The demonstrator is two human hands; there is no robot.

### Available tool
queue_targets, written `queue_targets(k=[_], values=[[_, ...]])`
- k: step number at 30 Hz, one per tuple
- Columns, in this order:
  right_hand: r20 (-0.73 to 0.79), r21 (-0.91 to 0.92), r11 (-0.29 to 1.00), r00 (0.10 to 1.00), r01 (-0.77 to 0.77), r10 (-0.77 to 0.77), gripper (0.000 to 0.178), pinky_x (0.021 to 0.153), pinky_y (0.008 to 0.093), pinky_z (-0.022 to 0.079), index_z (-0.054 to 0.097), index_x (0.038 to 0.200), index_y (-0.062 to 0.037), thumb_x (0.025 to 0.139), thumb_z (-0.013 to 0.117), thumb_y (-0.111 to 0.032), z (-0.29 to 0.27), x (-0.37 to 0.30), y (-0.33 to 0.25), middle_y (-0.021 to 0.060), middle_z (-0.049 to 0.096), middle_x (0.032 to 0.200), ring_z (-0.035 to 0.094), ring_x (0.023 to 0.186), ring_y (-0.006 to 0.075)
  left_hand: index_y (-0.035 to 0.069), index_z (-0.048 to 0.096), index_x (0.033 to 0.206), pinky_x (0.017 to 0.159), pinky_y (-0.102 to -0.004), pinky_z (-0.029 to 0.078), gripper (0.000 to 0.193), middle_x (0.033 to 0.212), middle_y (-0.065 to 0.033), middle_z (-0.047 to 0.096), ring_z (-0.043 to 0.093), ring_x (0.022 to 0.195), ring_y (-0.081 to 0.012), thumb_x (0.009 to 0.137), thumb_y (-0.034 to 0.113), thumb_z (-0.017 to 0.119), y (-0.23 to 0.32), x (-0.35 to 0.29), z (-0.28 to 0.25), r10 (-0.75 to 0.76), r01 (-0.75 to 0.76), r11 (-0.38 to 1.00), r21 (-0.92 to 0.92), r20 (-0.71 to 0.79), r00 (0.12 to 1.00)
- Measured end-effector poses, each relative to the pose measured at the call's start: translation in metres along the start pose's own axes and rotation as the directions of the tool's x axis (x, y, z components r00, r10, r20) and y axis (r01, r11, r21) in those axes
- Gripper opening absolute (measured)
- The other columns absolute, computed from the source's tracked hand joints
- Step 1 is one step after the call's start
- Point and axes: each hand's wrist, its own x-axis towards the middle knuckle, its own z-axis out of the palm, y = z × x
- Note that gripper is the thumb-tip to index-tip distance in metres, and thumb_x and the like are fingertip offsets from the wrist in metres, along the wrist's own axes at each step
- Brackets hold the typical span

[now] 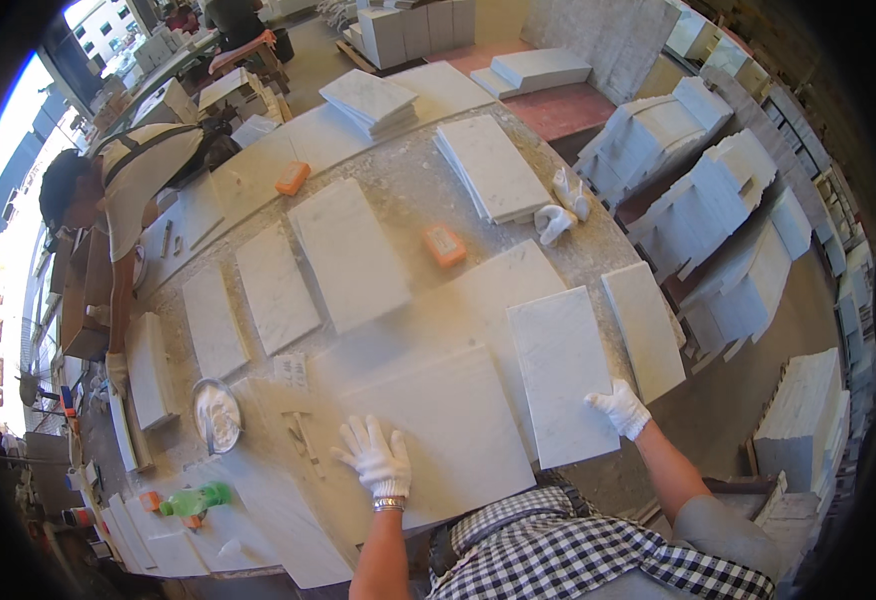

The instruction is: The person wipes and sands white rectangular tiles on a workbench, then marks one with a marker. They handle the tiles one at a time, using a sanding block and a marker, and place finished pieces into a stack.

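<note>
My left hand (372, 458), in a white knit glove, lies flat with its fingers spread at the left edge of a large white marble slab (438, 425). To its left lies a thin hammer-like tool (304, 440). My right hand (620, 408), also gloved, grips the right edge of a smaller white marble tile (561, 365). That tile is tilted a little and overlaps the right side of the large slab. The fingers under the tile are hidden. Another narrow marble tile (643, 330) lies just to the right of it.
An orange block (444, 244) and several marble tiles (348, 255) lie farther back, with spare white gloves (561, 212) by a tile stack. A bowl of white paste (218, 415) and a green bottle (196, 498) stand at left. A co-worker (148, 170) bends over the left side.
</note>
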Motion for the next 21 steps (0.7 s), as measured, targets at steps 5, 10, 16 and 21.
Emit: queue_targets(k=[5, 10, 16, 21], values=[[0.069, -0.037, 0.999, 0.997, -0.015, 0.017, 0.036, 0.084, 0.0312, 0.054, 0.066, 0.118, 0.0010, 0.088, 0.075, -0.016, -0.009, -0.008, 0.046, 0.0055, 0.071, 0.104, 0.063, 0.092, 0.0126, 0.004, 0.048, 0.141, 0.117, -0.0688, 0.008, 0.058, 0.155, -0.0220, 0.035, 0.025, 0.147, -0.0419, 0.092, 0.030, 0.063, 0.001, 0.000, 0.002, 0.008, -0.008, 1.000, 0.030, 0.002, 1.000], [0.076, -0.100, 0.991, 0.993, -0.086, 0.093, 0.037, 0.084, 0.0316, 0.053, 0.066, 0.117, 0.0017, 0.088, 0.074, -0.021, 0.012, -0.008, 0.043, 0.0077, 0.072, 0.103, 0.064, 0.090, 0.0131, 0.003, 0.047, 0.141, 0.116, -0.0691, 0.010, 0.057, 0.154, -0.0209, 0.036, 0.026, 0.146, -0.0421, 0.092, 0.029, 0.063, 0.001, 0.000, 0.003, 0.026, -0.025, 0.998, 0.066, -0.019, 0.999], [0.022, -0.801, 0.569, 0.940, -0.188, 0.341, 0.056, 0.082, 0.0399, 0.054, 0.072, 0.099, 0.0022, 0.089, 0.064, -0.053, 0.021, 0.011, -0.013, 0.0188, 0.073, 0.093, 0.069, 0.088, 0.0285, 0.004, 0.047, 0.142, 0.118, -0.0665, 0.012, 0.057, 0.155, -0.0196, 0.036, 0.027, 0.146, -0.0414, 0.094, 0.031, 0.062, 0.002, 0.000, 0.002, 0.024, -0.021, 0.994, 0.103, -0.028, 0.999], [-0.029, -0.990, 0.125, 0.953, -0.070, 0.303, 0.071, 0.079, 0.0459, 0.054, 0.077, 0.091, -0.0034, 0.090, 0.047, -0.068, 0.034, 0.014, -0.038, 0.0221, 0.073, 0.087, 0.071, 0.086, 0.0361, 0.005, 0.045, 0.145, 0.118, -0.0662, 0.008, 0.059, 0.157, -0.0198, 0.034, 0.024, 0.148, -0.0408, 0.095, 0.032, 0.061, 0.006, 0.002, -0.003, -0.035, 0.029, 0.994, 0.101, 0.059, 0.998]])
